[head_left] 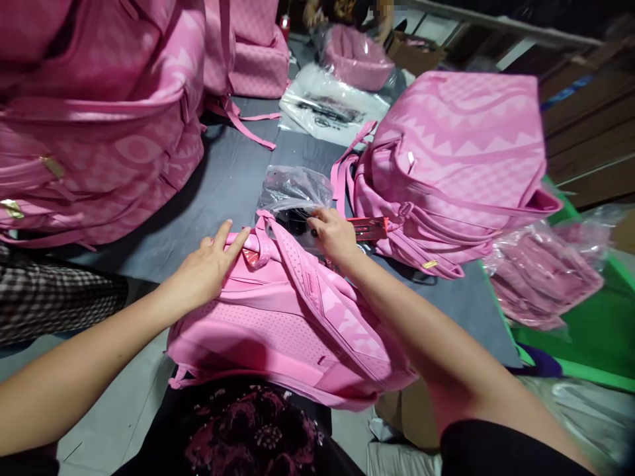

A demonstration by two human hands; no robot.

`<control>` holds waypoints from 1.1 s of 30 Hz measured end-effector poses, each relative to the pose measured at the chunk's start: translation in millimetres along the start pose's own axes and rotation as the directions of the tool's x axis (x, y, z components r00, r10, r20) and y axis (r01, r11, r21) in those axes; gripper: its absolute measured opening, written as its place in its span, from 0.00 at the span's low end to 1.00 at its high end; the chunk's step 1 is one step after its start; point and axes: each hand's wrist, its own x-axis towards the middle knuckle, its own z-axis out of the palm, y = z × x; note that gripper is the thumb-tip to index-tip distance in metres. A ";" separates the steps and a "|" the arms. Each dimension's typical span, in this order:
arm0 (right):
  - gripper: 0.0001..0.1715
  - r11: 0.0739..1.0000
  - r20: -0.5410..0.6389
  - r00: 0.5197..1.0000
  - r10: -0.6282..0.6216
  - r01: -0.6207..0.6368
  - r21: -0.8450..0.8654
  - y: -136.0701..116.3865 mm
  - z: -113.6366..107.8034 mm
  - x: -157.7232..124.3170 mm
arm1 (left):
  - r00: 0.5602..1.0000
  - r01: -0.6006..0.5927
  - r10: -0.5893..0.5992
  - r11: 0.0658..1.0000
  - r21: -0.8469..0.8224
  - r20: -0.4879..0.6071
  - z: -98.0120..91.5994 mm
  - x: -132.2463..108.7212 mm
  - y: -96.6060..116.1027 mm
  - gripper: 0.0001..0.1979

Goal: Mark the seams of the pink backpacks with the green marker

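A pink backpack [262,337] lies at the table's near edge against my body, its padded back panel and a shoulder strap [310,277] turned toward me. My left hand [208,268] rests on its upper left part, fingers stretched and apart, beside the top loop. Beyond the strap, my right hand [332,233] is closed in a pinch; a small dark bit shows at its fingertips, too small to name. Just behind those fingers lies a clear plastic bag [295,185] with dark contents. A red-and-black tag [370,228] sits right of my right wrist.
Another pink backpack [456,145] stands at right; larger pink backpacks [99,132] crowd the left. Farther back are a white printed plastic bag [330,106] and a wrapped pink bag [357,56] near another person's arms. Wrapped pink goods [546,271] lie in a green bin [595,330].
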 end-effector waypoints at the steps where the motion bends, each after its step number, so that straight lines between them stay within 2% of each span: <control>1: 0.18 0.999 -0.059 0.998 0.010 -0.008 0.036 -4.3 -6.8 -1.9 | 1.000 -0.006 0.006 1.000 -0.007 -0.005 0.6 -0.4 -0.7 0.49; 3: 0.15 0.975 -0.212 0.971 0.111 -0.065 0.213 -12.8 -23.4 -6.7 | 0.999 -0.030 0.029 0.999 -0.022 -0.032 3.5 -0.6 -3.1 0.49; 4: 0.12 0.928 -0.263 0.943 0.203 -0.100 0.358 -17.3 -33.2 -9.7 | 0.998 -0.042 0.041 0.999 -0.032 -0.048 5.2 -0.4 -4.7 0.49; 5: 0.10 0.847 -0.261 0.917 0.303 -0.134 0.514 -22.0 -43.4 -13.3 | 0.997 -0.050 0.047 0.998 -0.044 -0.062 6.7 -0.2 -6.3 0.49; 7: 0.08 0.613 -0.113 0.896 0.429 -0.197 0.765 -32.8 -63.3 -22.1 | 0.997 -0.053 0.047 0.994 -0.091 -0.068 7.3 -0.9 -9.5 0.49; 8: 0.09 0.508 -0.022 0.900 0.435 -0.226 0.831 -39.2 -71.9 -27.1 | 0.997 -0.058 0.050 0.989 -0.133 -0.062 6.3 -2.3 -10.9 0.49; 9: 0.10 0.442 0.046 0.910 0.411 -0.243 0.863 -46.2 -79.0 -32.2 | 0.996 -0.067 0.054 0.980 -0.187 -0.073 4.5 -4.6 -12.0 0.47; 11: 0.11 0.431 0.083 0.938 0.335 -0.231 0.872 -62.5 -88.2 -41.8 | 0.977 -0.100 0.034 0.944 -0.314 -0.211 -0.5 -12.3 -12.9 0.39; 12: 0.11 0.460 0.066 0.952 0.299 -0.204 0.864 -71.3 -90.7 -45.8 | 0.943 -0.136 0.001 0.913 -0.384 -0.331 -2.9 -17.1 -12.5 0.34; 14: 0.10 0.522 0.029 0.974 0.223 -0.144 0.841 -89.3 -92.8 -51.6 | 0.831 -0.263 -0.084 0.812 -0.521 -0.549 -5.5 -27.0 -10.1 0.27; 15: 0.09 0.536 0.022 0.982 0.187 -0.120 0.836 -98.0 -93.0 -53.6 | 0.791 -0.335 -0.118 0.738 -0.586 -0.600 -5.4 -31.3 -8.1 0.24; 17: 0.08 0.514 0.027 0.988 0.151 -0.102 0.851 -113.2 -92.3 -56.7 | 0.780 -0.433 -0.160 0.559 -0.707 -0.605 -2.7 -37.5 -2.9 0.14; 19: 0.10 0.425 0.077 0.985 0.152 -0.135 0.895 -125.4 -89.3 -59.9 | 0.779 -0.467 -0.254 0.375 -0.801 -0.573 1.9 -39.7 3.2 0.06; 22: 0.18 0.221 0.240 0.966 0.097 -0.256 0.941 -139.7 -78.6 -64.7 | 0.750 -0.505 -0.418 0.140 -0.852 -0.513 8.0 -37.5 13.1 0.08; 24: 0.18 0.111 0.307 0.948 0.082 -0.315 0.943 -146.8 -69.2 -66.2 | 0.770 -0.505 -0.419 0.060 -0.861 -0.481 11.1 -35.8 18.3 0.10; 25: 0.17 0.082 0.311 0.945 0.104 -0.319 0.944 -148.7 -65.3 -66.0 | 0.773 -0.507 -0.407 0.064 -0.860 -0.486 12.9 -36.1 19.2 0.10; 26: 0.17 0.078 0.294 0.946 0.137 -0.306 0.949 -149.1 -62.6 -65.2 | 0.761 -0.515 -0.403 0.103 -0.851 -0.509 15.5 -37.6 18.4 0.10; 27: 0.16 0.107 0.259 0.950 0.172 -0.279 0.954 -147.4 -61.5 -63.7 | 0.731 -0.525 -0.402 0.184 -0.831 -0.551 19.1 -40.6 15.7 0.09; 29: 0.14 0.258 0.108 0.962 0.249 -0.174 0.950 -138.1 -64.5 -59.8 | 0.662 -0.489 -0.384 0.431 -0.759 -0.644 30.6 -50.6 4.8 0.11; 30: 0.13 0.376 -0.012 0.959 0.285 -0.100 0.921 -131.4 -68.3 -57.8 | 0.649 -0.424 -0.371 0.549 -0.720 -0.664 38.8 -56.8 -2.4 0.16; 31: 0.12 0.512 -0.137 0.949 0.282 -0.028 0.858 -124.5 -72.9 -55.8 | 0.664 -0.336 -0.366 0.634 -0.697 -0.652 48.6 -63.1 -9.5 0.22; 32: 0.11 0.641 -0.248 0.942 0.226 0.048 0.766 -118.3 -77.8 -53.9 | 0.704 -0.240 -0.371 0.678 -0.695 -0.605 59.3 -68.8 -15.8 0.29; 33: 0.08 0.741 -0.311 0.943 0.119 0.124 0.660 -113.8 -82.3 -52.0 | 0.763 -0.149 -0.379 0.686 -0.712 -0.524 70.3 -73.4 -20.6 0.36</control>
